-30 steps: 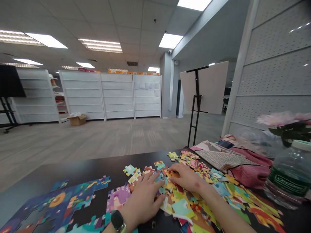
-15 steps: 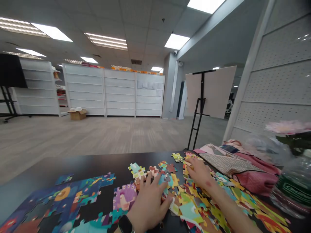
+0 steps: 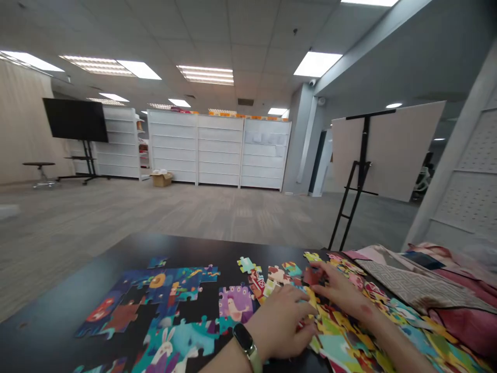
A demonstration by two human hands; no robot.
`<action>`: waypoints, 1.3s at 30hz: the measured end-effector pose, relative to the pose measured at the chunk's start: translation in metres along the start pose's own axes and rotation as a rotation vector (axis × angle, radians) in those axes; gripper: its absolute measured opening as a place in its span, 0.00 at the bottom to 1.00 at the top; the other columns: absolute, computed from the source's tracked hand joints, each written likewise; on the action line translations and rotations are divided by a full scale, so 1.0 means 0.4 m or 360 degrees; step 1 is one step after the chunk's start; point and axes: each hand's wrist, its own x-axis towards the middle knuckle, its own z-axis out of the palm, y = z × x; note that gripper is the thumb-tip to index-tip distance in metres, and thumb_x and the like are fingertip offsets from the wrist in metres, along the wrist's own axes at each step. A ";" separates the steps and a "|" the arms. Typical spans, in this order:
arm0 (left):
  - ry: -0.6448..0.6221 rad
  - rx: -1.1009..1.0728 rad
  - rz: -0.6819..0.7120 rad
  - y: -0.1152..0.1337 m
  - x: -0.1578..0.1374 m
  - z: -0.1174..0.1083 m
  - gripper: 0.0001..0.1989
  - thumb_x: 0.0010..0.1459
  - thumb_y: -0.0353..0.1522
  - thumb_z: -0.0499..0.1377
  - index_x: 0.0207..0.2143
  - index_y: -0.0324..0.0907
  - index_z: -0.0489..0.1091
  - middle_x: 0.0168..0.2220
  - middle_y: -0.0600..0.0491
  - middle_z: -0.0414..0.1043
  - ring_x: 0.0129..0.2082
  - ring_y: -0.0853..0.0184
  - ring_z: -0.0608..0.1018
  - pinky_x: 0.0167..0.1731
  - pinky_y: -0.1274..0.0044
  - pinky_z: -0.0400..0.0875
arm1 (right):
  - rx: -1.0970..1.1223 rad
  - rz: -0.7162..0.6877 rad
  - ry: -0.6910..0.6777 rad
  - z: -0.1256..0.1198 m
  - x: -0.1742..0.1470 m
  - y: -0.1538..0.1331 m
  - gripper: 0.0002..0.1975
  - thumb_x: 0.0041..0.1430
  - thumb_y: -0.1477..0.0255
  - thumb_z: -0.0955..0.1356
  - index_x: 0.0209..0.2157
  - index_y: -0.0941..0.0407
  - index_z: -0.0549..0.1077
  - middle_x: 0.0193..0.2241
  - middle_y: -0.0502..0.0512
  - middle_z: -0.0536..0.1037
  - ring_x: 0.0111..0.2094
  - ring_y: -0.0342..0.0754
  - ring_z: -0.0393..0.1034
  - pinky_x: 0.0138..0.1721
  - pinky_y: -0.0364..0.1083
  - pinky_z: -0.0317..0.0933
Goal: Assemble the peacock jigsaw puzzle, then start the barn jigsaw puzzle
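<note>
My right hand (image 3: 334,286) has its fingers closed on a reddish-brown puzzle piece (image 3: 311,276), over the far side of the loose pieces. My left hand (image 3: 285,320) is open, palm down, fingers reaching over the near pieces; what lies beneath them is hidden. A heap of colourful puzzle pieces (image 3: 341,339) spreads under and to the right of my hands. To the left lies a partly joined dark-blue puzzle section (image 3: 184,285), with a teal rabbit section (image 3: 182,339) nearer me. A purple bird section (image 3: 235,302) sits beside my left wrist.
All of this rests on a black table (image 3: 116,259). Pink and grey fabric (image 3: 411,277) lies at the table's right side. Beyond the table stand an easel with a white board (image 3: 396,150), white shelves (image 3: 219,150), a cardboard box (image 3: 162,179) and a black screen (image 3: 75,120).
My view has turned left, bringing more of the joined puzzle into sight. The reddish-brown piece, which lay on the table, is now in my right hand. My left hand's fingers have drawn closer together.
</note>
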 end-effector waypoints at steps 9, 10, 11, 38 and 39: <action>0.0320 -0.0019 -0.0160 0.051 -0.112 -0.164 0.10 0.58 0.30 0.59 0.42 0.45 0.78 0.43 0.51 0.80 0.46 0.61 0.79 0.50 0.74 0.71 | 0.0392 0.0116 0.0309 -0.036 -0.008 0.011 0.21 0.54 0.52 0.68 0.41 0.53 0.75 0.37 0.59 0.82 0.36 0.58 0.76 0.36 0.52 0.67; 0.0397 -0.0006 -0.0308 0.038 -0.156 -0.214 0.10 0.57 0.29 0.60 0.40 0.46 0.78 0.42 0.51 0.80 0.45 0.61 0.79 0.49 0.73 0.72 | 0.0477 0.0147 0.0340 -0.037 -0.007 -0.013 0.24 0.52 0.52 0.69 0.44 0.53 0.74 0.37 0.59 0.82 0.36 0.59 0.76 0.36 0.52 0.67; 0.0505 0.0041 -0.0490 0.019 -0.206 -0.266 0.10 0.56 0.29 0.60 0.38 0.48 0.79 0.40 0.53 0.81 0.43 0.61 0.79 0.48 0.73 0.72 | 0.0580 0.0155 0.0336 -0.034 -0.005 -0.049 0.27 0.50 0.51 0.69 0.48 0.52 0.73 0.38 0.59 0.82 0.38 0.59 0.77 0.36 0.52 0.68; 0.0899 -0.0839 -0.0990 -0.091 -0.582 -0.378 0.20 0.53 0.30 0.64 0.49 0.39 0.71 0.35 0.52 0.79 0.31 0.67 0.79 0.31 0.78 0.68 | 0.1932 0.0035 -0.0681 0.337 -0.010 -0.739 0.28 0.41 0.49 0.78 0.34 0.53 0.68 0.25 0.46 0.79 0.30 0.47 0.78 0.41 0.49 0.72; 0.0914 -0.0870 -0.0975 -0.089 -0.578 -0.378 0.19 0.54 0.30 0.64 0.49 0.39 0.71 0.34 0.52 0.78 0.32 0.68 0.79 0.32 0.78 0.68 | 0.1952 0.0021 -0.0686 0.340 -0.012 -0.739 0.28 0.42 0.49 0.78 0.34 0.53 0.68 0.25 0.46 0.79 0.30 0.46 0.78 0.41 0.49 0.73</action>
